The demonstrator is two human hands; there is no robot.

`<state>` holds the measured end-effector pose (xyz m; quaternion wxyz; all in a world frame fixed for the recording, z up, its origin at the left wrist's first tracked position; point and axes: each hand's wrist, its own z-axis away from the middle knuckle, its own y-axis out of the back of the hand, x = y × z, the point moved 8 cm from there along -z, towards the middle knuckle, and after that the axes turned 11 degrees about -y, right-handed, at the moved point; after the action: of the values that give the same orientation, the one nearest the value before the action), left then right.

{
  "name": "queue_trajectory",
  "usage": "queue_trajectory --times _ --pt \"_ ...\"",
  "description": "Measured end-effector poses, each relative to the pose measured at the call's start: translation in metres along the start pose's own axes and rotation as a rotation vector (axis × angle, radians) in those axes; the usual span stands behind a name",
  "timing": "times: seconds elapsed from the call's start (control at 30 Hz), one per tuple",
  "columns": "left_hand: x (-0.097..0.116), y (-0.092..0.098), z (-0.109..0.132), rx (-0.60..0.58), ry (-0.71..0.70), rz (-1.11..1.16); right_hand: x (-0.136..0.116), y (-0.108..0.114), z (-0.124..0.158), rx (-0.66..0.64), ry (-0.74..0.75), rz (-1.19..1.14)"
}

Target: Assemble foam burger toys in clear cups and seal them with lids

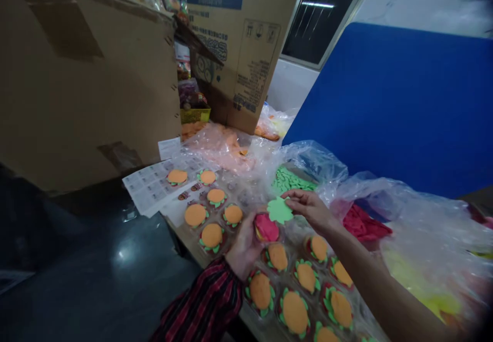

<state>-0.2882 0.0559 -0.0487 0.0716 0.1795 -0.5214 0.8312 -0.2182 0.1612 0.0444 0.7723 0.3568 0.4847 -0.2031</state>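
My left hand [245, 243] is wrapped round a small clear container with a red round piece [266, 227] on top inside it and a little yellow showing at its edge. Between the fingertips of my right hand [308, 207] is a thin green lettuce-shaped piece [280, 210] with a scalloped edge, held just above the container. Around both hands stand several clear containers with toy burgers, among them one orange-topped burger [277, 256] close to my left hand. Behind my right hand lies a heap of green pieces [292, 180] in clear plastic.
Printed sheets [150, 188] lie at the table's left edge. A plastic bag of orange pieces [227, 149] sits at the back, red pieces [362, 222] at the right. Large cardboard boxes [88, 85] rise on the left, and a blue panel [400, 111] stands at the right.
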Motion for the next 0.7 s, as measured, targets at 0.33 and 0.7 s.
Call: queue_trajectory --times 0.33,0.7 --pt "0.001 0.0 0.01 -0.035 -0.01 0.08 -0.025 -0.081 0.073 0.004 0.55 0.698" --pt "-0.006 -0.002 0.013 -0.091 -0.025 0.067 -0.025 -0.081 0.069 0.023 0.451 0.73"
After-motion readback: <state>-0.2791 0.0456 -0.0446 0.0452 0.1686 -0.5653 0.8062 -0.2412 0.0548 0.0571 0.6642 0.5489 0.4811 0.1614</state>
